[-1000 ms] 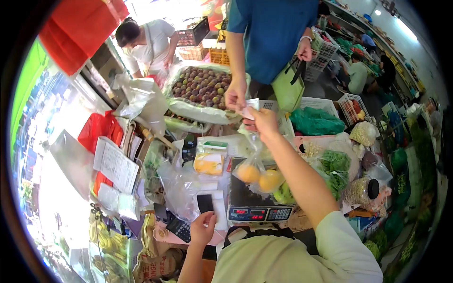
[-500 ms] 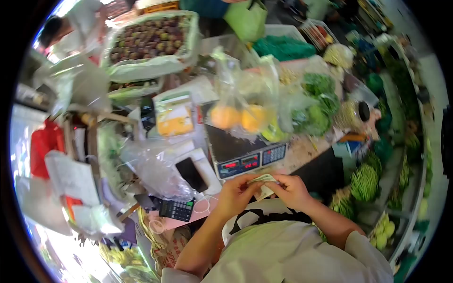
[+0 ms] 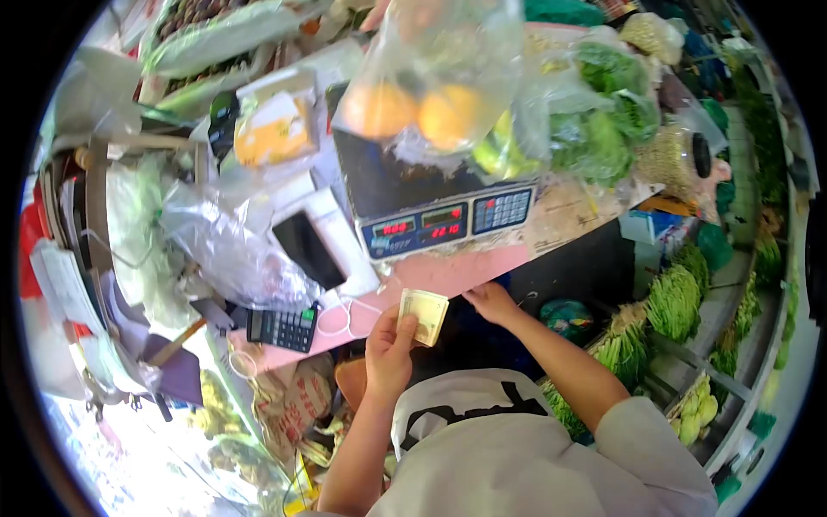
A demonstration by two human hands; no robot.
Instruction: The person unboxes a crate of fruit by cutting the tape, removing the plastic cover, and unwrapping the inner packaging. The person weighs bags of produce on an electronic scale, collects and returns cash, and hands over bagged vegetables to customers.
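My left hand (image 3: 390, 351) pinches a small folded stack of banknotes (image 3: 425, 310), thumb on top, in front of the pink table edge (image 3: 431, 270). To its right, my right hand (image 3: 493, 303) is apart from the money, at the underside of that edge. Its fingers look curled, and what they grip, if anything, is hidden. Beyond both hands stands a digital scale (image 3: 448, 226) with lit red figures. A clear plastic bag (image 3: 457, 56) with orange round fruit (image 3: 449, 114) is over its platform, beside a bag of something green-yellow (image 3: 502, 153).
Left on the table lie a phone (image 3: 308, 250), a calculator (image 3: 282, 328) and crumpled clear bags (image 3: 233, 250). Bagged leafy greens (image 3: 599, 142) and a dark-lidded jar (image 3: 668, 159) stand right. Bundled green vegetables (image 3: 674, 306) line the right side. Another person's hand (image 3: 376, 15) shows at the top.
My hands, together on the banknotes before, have parted. The left keeps the money and moved left; the right let go and reached the table edge. The view shifted, and the fruit bag appears larger.
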